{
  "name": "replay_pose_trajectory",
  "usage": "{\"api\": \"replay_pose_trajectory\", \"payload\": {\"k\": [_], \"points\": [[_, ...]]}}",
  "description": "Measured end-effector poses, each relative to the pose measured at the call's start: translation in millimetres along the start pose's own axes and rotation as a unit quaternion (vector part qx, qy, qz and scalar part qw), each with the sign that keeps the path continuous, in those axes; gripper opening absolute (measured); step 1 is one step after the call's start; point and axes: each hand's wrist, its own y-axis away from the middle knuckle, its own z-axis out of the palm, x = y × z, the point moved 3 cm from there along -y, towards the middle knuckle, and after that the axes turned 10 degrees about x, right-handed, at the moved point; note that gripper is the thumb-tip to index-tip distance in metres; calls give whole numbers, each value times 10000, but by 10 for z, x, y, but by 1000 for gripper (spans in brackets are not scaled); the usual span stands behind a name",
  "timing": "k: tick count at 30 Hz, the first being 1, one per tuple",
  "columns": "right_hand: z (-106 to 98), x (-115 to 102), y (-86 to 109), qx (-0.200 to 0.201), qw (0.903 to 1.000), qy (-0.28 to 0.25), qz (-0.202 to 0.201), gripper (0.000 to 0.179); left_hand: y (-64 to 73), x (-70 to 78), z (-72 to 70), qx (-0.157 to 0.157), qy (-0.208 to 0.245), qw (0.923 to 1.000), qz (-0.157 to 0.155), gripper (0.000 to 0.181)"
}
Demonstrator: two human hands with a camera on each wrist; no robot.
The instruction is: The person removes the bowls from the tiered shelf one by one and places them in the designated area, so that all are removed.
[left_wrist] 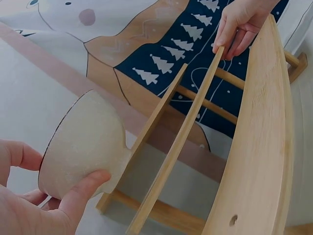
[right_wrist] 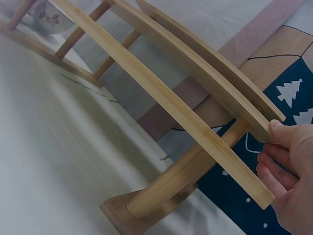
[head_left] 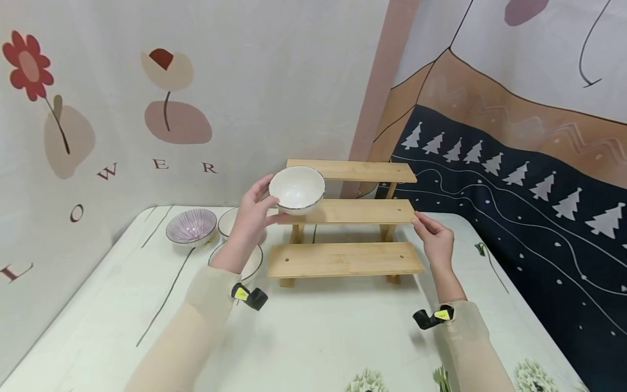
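A white bowl (head_left: 297,188) with a dark rim is gripped by my left hand (head_left: 253,209), thumb on its near side and fingers round the far side. It is held at the left end of a three-tier bamboo shelf (head_left: 345,260), overlapping the middle and top boards in the head view. In the left wrist view the bowl (left_wrist: 83,147) tilts, its foot close to a board's edge. My right hand (head_left: 435,238) pinches the right end of the middle board between thumb and fingers, as the right wrist view also shows on the board (right_wrist: 195,68).
Left of the shelf, a purple-striped bowl (head_left: 191,227) stands on the white tablecloth (head_left: 313,332). Two more dark-rimmed bowls stand beside it, partly hidden behind my left hand and forearm; one bowl (head_left: 252,264) shows its edge. A printed cloth (head_left: 539,218) hangs along the right side.
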Motion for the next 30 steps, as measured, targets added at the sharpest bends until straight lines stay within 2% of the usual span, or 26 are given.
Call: {"api": "replay_pose_trajectory", "payload": {"k": [7,11,22,30], "points": [[4,-3,5,-12,10000,24,34,41,36,20,-158,-25,-22,9999,126,67],[11,1,3,2,10000,45,13,40,46,14,-274,70,-32,9998,199,66],[5,-3,7,42,10000,78,43,40,162,85,-617,244,-46,9995,214,68],[5,-8,5,40,10000,83,18,40,194,103,-870,360,-12,9991,215,69]]}}
